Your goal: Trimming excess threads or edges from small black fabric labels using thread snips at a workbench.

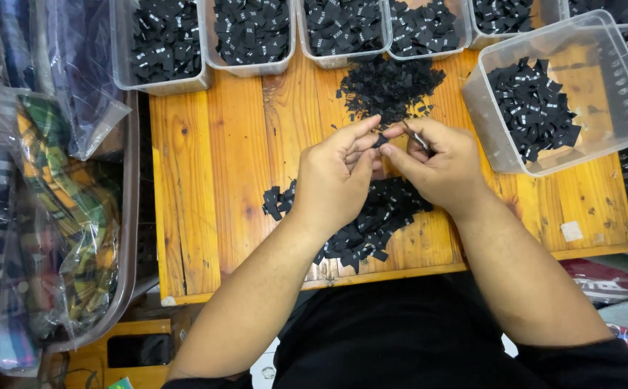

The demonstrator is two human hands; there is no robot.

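Observation:
Over a small wooden table [213, 166], my left hand [335, 176] and my right hand [440, 162] meet and pinch one small black fabric label [379, 141] between their fingertips. My right hand also grips a thin metal tool [415, 135], likely small snips. Under my hands lies a loose pile of black labels [371, 223]. A second loose pile [389, 86] sits farther back on the table.
Several clear plastic tubs of black labels line the far edge [163, 43]. One larger clear tub [566, 94] stands at the right, partly filled. Bagged plaid cloth in a bin [62, 209] fills the left side.

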